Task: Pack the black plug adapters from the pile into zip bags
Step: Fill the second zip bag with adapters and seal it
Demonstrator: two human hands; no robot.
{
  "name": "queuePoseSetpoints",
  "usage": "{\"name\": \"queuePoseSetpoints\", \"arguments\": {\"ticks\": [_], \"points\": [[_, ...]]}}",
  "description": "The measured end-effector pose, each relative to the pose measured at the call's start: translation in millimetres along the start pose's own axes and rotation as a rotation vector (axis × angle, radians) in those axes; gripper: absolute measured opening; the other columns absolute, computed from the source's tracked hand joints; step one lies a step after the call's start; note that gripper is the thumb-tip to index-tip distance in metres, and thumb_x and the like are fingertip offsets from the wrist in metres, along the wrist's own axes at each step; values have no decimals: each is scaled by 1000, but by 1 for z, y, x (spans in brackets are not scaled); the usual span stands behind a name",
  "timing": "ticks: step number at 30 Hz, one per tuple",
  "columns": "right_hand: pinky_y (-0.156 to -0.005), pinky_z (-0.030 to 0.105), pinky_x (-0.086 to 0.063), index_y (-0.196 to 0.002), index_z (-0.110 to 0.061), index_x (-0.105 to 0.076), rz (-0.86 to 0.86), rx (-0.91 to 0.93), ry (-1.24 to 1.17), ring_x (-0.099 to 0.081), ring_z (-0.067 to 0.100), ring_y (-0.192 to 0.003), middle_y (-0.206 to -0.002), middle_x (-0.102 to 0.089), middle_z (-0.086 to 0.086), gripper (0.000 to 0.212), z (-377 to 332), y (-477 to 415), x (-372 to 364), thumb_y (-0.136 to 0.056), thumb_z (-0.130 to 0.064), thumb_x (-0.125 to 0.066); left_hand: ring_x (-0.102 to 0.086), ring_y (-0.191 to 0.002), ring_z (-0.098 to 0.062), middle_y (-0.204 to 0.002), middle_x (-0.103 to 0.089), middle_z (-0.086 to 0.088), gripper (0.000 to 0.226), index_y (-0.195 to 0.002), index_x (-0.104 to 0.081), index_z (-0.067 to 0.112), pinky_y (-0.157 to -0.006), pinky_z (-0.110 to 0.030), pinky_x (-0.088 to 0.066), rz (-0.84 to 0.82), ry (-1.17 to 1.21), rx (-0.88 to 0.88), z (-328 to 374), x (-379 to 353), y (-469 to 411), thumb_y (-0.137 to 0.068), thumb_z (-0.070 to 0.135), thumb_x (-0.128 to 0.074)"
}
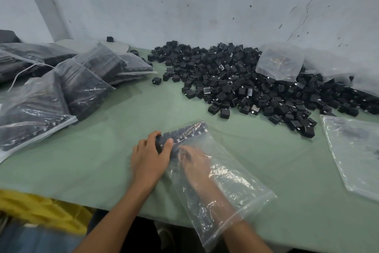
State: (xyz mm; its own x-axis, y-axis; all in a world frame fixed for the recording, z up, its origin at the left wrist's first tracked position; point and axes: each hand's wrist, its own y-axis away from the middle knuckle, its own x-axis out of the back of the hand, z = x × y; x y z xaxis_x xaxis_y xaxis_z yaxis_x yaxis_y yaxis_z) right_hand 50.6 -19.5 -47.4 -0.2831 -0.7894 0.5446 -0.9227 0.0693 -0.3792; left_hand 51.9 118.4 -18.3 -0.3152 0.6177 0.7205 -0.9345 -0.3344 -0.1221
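Left hand (149, 158) grips a row of adapters (184, 133) through the bag (225, 181); right hand (194, 162) is inside, grip unreadable through the film. We judge adapters rigid, light, smooth; bag limp, slippery, best held at the packed row. Pile (246, 84) lies beyond.

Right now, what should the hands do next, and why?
Probably slide the right hand out of the bag and fetch more from the pile. Only one row of adapters sits at the bag's far end, gripped by the left hand; the rest looks empty.
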Motion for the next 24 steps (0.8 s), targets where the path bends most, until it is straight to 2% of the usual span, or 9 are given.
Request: {"name": "queuePoseSetpoints", "arguments": {"ticks": [2,6,9,12,13,15,18,21,24], "points": [[-85,21,-44,-94,-24,-75,61,76,41,-46,-12,-80,-90,-74,-9,13,2,0,-7,-95,-20,-63,-48,-111,-25,-119,-57,-3,54,-136,-47,39,-101,-36,-36,-1,-50,-6,2,-1,1,-89,67,-48],[-83,-1,-34,-93,-33,-70,22,151,-5,-49,-22,-84,-98,-69,-15,25,8,-5,-1,-91,-8,-67,-42,-123,-29,-135,-42,-7,55,-146,-36,46,-106,-43,-34,-16,-112,-75,-3,-4,3,-94,65,-40],[-84,2,-35,-96,-26,-74,-33,88,75,-51,-10,-89,-94,-73,-7,20,-2,-13,-15,-93,-14,-59,-37,-130,-29,-146,-34,-4,53,-146,-37,49,-110,-46,-31,-47,-154,-116,-5,-4,2,-96,65,-31],[-110,24,-38,-129,-18,-62,-87,-106,249,-53,21,-129,-134,-61,9,33,-26,-7,-30,-101,-13,-45,-37,-131,-27,-146,-37,-3,51,-144,-40,50,-110,-44,-29,-48,-148,-107,-6,-5,1,-95,64,-32],[-111,32,-39,-134,-22,-59,-195,-128,203,-51,26,-133,-138,-58,6,35,-22,-5,-20,-101,-17,-48,-37,-132,-27,-146,-38,-2,51,-144,-41,50,-111,-44,-29,-46,-145,-102,-7,-5,1,-95,64,-34],[-107,30,-42,-138,-25,-56,-415,-187,-84,-54,25,-129,-137,-60,3,38,-13,4,17,-101,-20,-54,-37,-132,-26,-146,-39,-2,51,-144,-41,50,-111,-44,-29,-44,-143,-93,-8,-5,1,-95,65,-35],[-101,28,-50,-139,-9,-47,-553,-264,-467,-51,32,-132,-135,-54,10,40,-7,39,76,-101,4,-46,-37,-133,-27,-145,-40,-2,51,-143,-42,51,-111,-45,-30,-35,-142,-91,-8,-6,0,-95,65,-37],[-105,19,-43,-120,-46,-63,-845,-139,-354,-58,0,-121,-126,-63,-18,37,-11,69,147,-98,-17,-60,-36,-133,-27,-145,-40,-1,48,-143,-43,52,-112,-45,-30,-31,-130,-92,-7,-7,1,-96,64,-39],[-96,12,-42,-109,-39,-73,-1031,-142,-347,-64,2,-112,-113,-72,-15,17,-27,65,225,-99,-32,-61,-36,-133,-27,-144,-42,-2,47,-142,-44,52,-111,-44,-30,-15,-133,-96,-6,-8,2,-97,61,-40]]}}
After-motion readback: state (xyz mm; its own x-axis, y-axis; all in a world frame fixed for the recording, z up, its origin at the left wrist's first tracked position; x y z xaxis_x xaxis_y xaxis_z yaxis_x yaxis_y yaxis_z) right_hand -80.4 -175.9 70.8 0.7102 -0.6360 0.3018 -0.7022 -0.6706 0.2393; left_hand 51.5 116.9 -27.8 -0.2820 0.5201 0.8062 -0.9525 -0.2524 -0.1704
